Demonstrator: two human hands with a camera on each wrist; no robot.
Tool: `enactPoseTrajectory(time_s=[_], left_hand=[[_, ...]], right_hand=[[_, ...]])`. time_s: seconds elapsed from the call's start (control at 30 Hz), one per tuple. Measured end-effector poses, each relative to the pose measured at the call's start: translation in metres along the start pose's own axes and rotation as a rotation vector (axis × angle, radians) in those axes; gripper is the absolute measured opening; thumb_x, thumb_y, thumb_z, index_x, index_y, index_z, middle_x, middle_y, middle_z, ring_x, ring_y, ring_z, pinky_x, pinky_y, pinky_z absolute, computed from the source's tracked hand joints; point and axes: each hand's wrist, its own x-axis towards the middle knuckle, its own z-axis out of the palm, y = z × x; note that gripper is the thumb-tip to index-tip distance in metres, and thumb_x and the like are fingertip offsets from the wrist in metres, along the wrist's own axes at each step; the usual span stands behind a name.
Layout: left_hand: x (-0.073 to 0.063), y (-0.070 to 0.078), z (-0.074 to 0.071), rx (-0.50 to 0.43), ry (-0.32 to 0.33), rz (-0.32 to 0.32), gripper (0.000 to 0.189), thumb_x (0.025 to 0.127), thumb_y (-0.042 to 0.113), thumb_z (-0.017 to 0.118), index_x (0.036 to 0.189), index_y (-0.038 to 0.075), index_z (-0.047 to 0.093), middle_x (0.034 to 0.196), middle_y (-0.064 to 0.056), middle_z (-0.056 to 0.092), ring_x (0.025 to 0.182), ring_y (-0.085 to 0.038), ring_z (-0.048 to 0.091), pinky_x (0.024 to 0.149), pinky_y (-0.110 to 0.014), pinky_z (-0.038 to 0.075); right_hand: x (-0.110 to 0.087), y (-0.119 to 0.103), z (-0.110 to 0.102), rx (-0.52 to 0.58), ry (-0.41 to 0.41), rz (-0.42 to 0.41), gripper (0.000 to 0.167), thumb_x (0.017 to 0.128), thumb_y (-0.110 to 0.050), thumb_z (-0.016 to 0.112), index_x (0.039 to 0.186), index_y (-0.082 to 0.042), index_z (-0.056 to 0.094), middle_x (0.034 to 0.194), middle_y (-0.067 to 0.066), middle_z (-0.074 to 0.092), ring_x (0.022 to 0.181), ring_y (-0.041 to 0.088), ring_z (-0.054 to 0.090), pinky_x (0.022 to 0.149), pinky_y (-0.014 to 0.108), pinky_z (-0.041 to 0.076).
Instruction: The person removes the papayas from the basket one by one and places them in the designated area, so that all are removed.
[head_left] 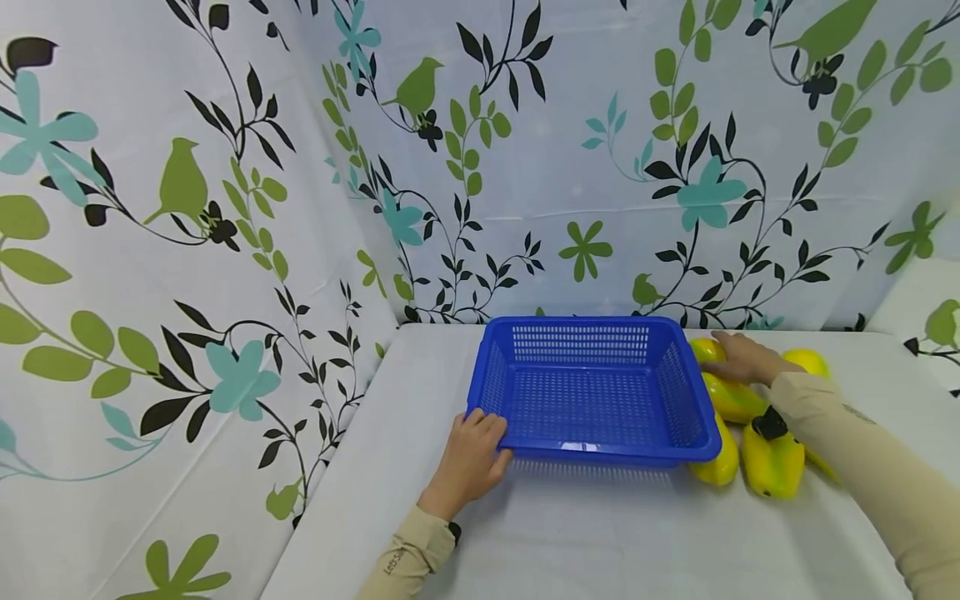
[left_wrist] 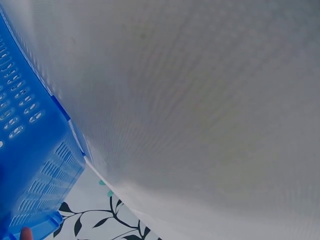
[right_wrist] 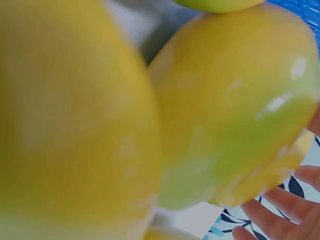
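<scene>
A blue plastic basket [head_left: 577,454] with perforated walls stands on the white table, nothing inside it. At its front left corner my left hand [head_left: 472,454] grips the rim, fingers over the edge; in the left wrist view only a fingertip [left_wrist: 26,233] shows beside the basket wall [left_wrist: 30,130]. Against the basket's right side lie several glossy yellow-green fruits. My right hand [head_left: 742,358] reaches over them, right at the rearmost fruit [head_left: 705,350]. The right wrist view shows its spread fingers [right_wrist: 285,212] beside a large smooth fruit [right_wrist: 230,105].
A ridged yellow fruit [head_left: 772,462] lies under the right wrist, another fruit [head_left: 716,458] touches the basket's front right corner, and one more [head_left: 806,360] sits behind the right forearm. A patterned curtain [head_left: 585,167] hangs along the table's back and left edges.
</scene>
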Motion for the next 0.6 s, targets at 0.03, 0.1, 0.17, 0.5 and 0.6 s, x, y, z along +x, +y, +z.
enactPoseTrajectory(time_s=[0.03,0.1,0.17,0.5,0.6], left_hand=[[0.001,0.0,0.0,-0.004,0.003,0.002,0.018,0.081,0.022,0.069,0.088,0.011,0.057,0.081,-0.001,0.06,0.078,-0.021,0.05,0.069,-0.04,0.041],[0.002,-0.001,0.0,-0.014,0.007,0.004,0.018,0.081,0.021,0.069,0.089,0.01,0.058,0.082,-0.001,0.061,0.078,-0.021,0.051,0.07,-0.041,0.041],[0.004,-0.002,0.001,-0.023,0.005,0.003,0.018,0.081,0.021,0.069,0.09,0.009,0.058,0.083,-0.002,0.061,0.079,-0.022,0.051,0.07,-0.042,0.041],[0.008,-0.016,-0.002,-0.015,-0.06,-0.016,0.023,0.085,0.027,0.069,0.096,0.008,0.061,0.089,-0.004,0.063,0.085,-0.023,0.054,0.077,-0.046,0.045],[0.008,-0.022,-0.009,-0.007,-0.133,-0.047,0.032,0.088,0.037,0.067,0.101,0.008,0.062,0.095,-0.005,0.062,0.091,-0.024,0.054,0.084,-0.05,0.045]], right_hand=[[-0.001,0.0,-0.001,-0.005,0.008,-0.002,0.087,0.094,-0.045,0.056,0.142,0.02,0.024,0.135,0.047,0.036,0.122,0.062,0.038,0.098,0.07,0.032],[-0.003,-0.001,-0.004,-0.014,0.029,-0.011,0.084,0.094,-0.042,0.056,0.142,0.019,0.024,0.136,0.047,0.035,0.124,0.062,0.036,0.098,0.07,0.031],[-0.005,-0.003,-0.008,-0.022,0.051,-0.021,0.081,0.094,-0.039,0.057,0.142,0.019,0.026,0.136,0.046,0.035,0.124,0.062,0.036,0.098,0.07,0.031],[-0.012,-0.031,-0.027,-0.099,0.127,-0.11,0.078,0.096,-0.042,0.056,0.144,0.015,0.029,0.135,0.046,0.037,0.119,0.059,0.045,0.094,0.069,0.037],[-0.014,-0.045,-0.028,-0.114,0.141,-0.135,0.079,0.096,-0.044,0.056,0.146,0.012,0.03,0.137,0.043,0.037,0.119,0.058,0.046,0.094,0.069,0.037]])
